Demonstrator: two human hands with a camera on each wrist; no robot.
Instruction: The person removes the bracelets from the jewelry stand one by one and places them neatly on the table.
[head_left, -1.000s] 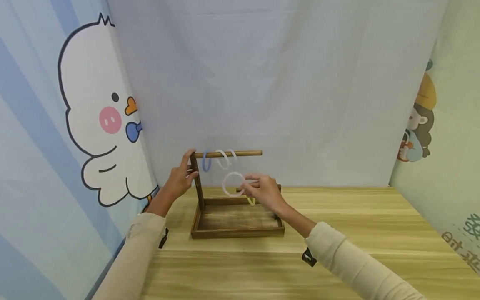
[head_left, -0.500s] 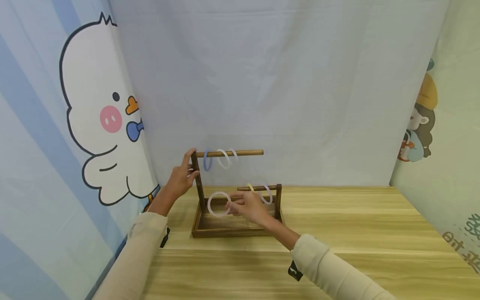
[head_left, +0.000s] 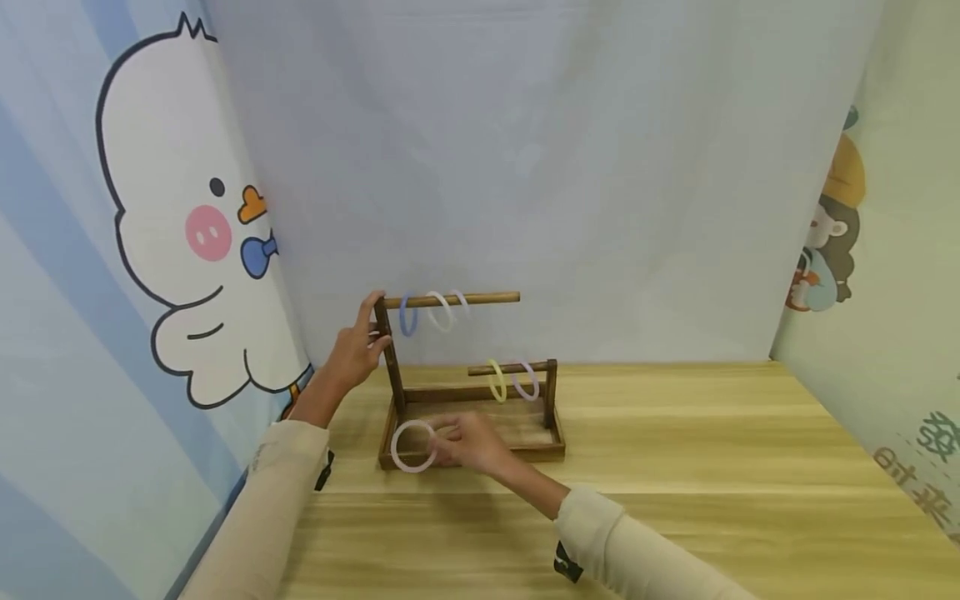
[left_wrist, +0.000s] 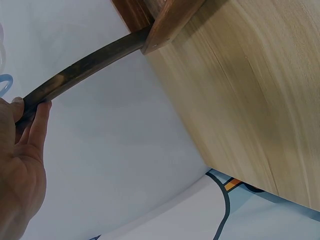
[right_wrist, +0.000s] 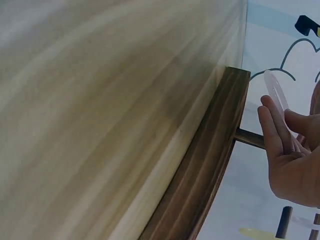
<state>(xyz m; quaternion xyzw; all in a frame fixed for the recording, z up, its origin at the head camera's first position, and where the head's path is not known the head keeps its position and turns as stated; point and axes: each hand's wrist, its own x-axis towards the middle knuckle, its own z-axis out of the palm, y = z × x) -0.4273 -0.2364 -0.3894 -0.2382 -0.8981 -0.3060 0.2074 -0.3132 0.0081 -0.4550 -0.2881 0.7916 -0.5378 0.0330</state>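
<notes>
A brown wooden jewelry stand (head_left: 392,367) has a tray base and two horizontal bars. My left hand (head_left: 352,354) grips the top of its tall left post; the left wrist view shows thumb and fingers on either side of the post (left_wrist: 85,67). With thumb and fingers my right hand (head_left: 474,446) pinches a pale pink bangle (head_left: 393,448), held over the tray's front left edge. In the right wrist view this bangle (right_wrist: 275,90) appears nearly edge-on. The upper bar carries a blue bangle (head_left: 402,315), a white bangle (head_left: 448,312) and a pale lilac bangle (head_left: 464,304).
On the lower bar (head_left: 480,371) hang a yellow bangle (head_left: 504,387) and a purple bangle (head_left: 536,385). The stand is on a wood-grain table (head_left: 675,458). A grey-white cloth (head_left: 600,167) hangs behind, with printed cloths at both sides.
My right hand has carried the pink bangle left and down, from before the lower bar to the tray's front left. The left hand stays on the post.
</notes>
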